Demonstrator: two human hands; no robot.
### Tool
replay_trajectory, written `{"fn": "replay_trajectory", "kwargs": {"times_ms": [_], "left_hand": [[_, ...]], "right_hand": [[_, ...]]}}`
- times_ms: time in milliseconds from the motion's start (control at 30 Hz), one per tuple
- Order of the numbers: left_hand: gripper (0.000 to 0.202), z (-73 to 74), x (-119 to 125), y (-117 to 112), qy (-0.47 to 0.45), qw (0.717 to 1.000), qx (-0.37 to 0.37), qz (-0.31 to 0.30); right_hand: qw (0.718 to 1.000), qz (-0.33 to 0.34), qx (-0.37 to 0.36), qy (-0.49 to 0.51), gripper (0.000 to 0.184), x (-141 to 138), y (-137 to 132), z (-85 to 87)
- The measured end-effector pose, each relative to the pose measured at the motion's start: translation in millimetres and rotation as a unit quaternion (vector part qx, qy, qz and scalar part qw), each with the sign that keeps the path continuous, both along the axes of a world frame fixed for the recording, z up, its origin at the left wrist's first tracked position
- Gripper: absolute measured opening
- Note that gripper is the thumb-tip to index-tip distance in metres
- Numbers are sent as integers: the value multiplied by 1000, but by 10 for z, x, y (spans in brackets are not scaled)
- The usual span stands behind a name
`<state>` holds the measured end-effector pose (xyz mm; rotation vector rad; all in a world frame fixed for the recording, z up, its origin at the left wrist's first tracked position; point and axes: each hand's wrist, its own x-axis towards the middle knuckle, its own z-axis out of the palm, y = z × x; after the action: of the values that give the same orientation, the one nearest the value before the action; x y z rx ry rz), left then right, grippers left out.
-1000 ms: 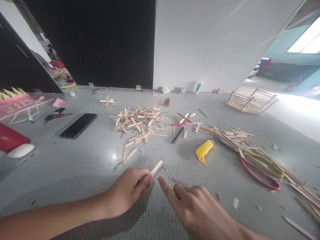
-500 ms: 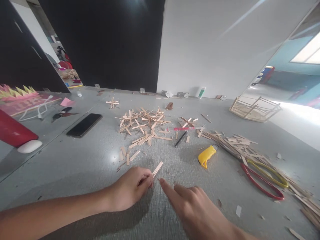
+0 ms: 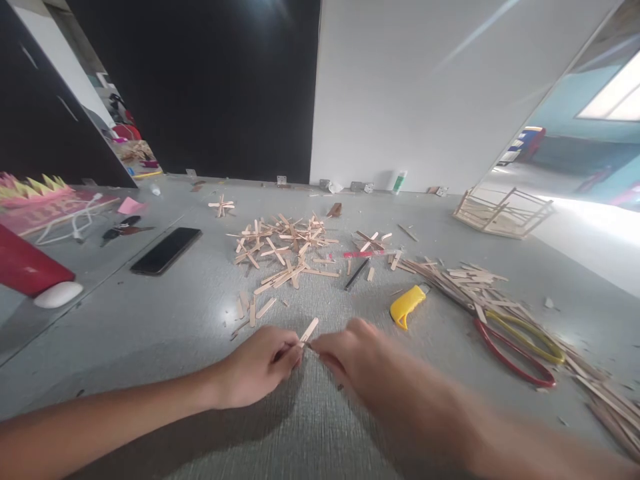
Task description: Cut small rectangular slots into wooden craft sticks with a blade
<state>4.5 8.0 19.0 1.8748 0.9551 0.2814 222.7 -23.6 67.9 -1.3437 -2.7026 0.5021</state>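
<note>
A pale wooden popsicle stick (image 3: 310, 329) slants up from the fingers of my left hand (image 3: 257, 367), which is closed around its lower end. My right hand (image 3: 355, 353) meets it from the other side, fingers pinched together close to the stick. Something small and dark shows at those fingertips, too small to name. The right forearm is smeared by motion. Beyond the hands lies a heap of crossed popsicle sticks (image 3: 275, 251), with a few short cut pieces (image 3: 266, 307) nearer to my left hand.
On the right are a yellow cutter (image 3: 407, 306), scissors (image 3: 515, 365) with red and yellow handles, and piled sticks (image 3: 475, 278). A dark pen (image 3: 357, 274) lies mid-table. On the left are a phone (image 3: 167, 251) and a red bottle (image 3: 30, 267). A stick frame (image 3: 503, 215) stands far right.
My right hand has swung up and inward, its pointing index finger now drawn into a pinch at the stick. My left hand keeps its grip. The whole view has shifted slightly.
</note>
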Motion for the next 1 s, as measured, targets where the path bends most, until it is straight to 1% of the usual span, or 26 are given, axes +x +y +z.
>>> {"fn": "replay_trajectory", "kwargs": {"times_ms": [33, 67, 100, 167, 200, 300, 400, 467, 533, 633, 700, 733, 767, 867, 1000], "left_hand": [[38, 3, 2, 1, -3, 1000, 4, 1], [39, 6, 5, 1, -7, 1000, 8, 3], [41, 9, 8, -3, -11, 1000, 10, 5], [42, 11, 13, -18, -20, 1000, 1, 8], [43, 7, 13, -29, -24, 1000, -10, 10], [43, -29, 3, -66, -37, 998, -48, 19], [39, -97, -22, -85, -72, 992, -80, 62], [36, -141, -37, -82, -102, 986, -94, 89], [39, -168, -43, -73, -113, 985, -94, 92], [34, -172, -28, -58, -100, 988, -88, 79], [31, -163, -7, -48, -97, 987, -99, 83], [31, -160, 4, -42, -100, 985, -110, 91], [30, -159, 14, -35, -104, 982, -123, 99], [31, -175, 29, -6, -109, 975, -153, 115], [37, -203, 15, 42, -105, 974, -171, 104]], "right_hand": [[1000, -16, -6, 8, 30, 27, -97, -117], [1000, -20, 3, 13, 39, 54, -183, -223], [1000, -7, 16, 8, 50, 81, -251, -308], [999, 16, 33, -20, 64, 114, -321, -392], [998, 18, 41, -38, 67, 116, -326, -391], [995, -5, 55, -78, 60, 49, -279, -280], [992, -16, 77, -97, 55, -80, -226, -170], [991, -25, 81, -108, 51, -151, -205, -149], [990, -33, 72, -115, 46, -188, -193, -155], [987, -45, 73, -135, 49, -194, -180, -153], [983, -48, 85, -157, 54, -199, -163, -114], [980, -48, 93, -167, 53, -208, -147, -82], [979, -48, 100, -172, 50, -222, -125, -43], [978, -43, 114, -171, 31, -270, -17, 104], [981, -18, 113, -154, 17, -282, 153, 271]]}}
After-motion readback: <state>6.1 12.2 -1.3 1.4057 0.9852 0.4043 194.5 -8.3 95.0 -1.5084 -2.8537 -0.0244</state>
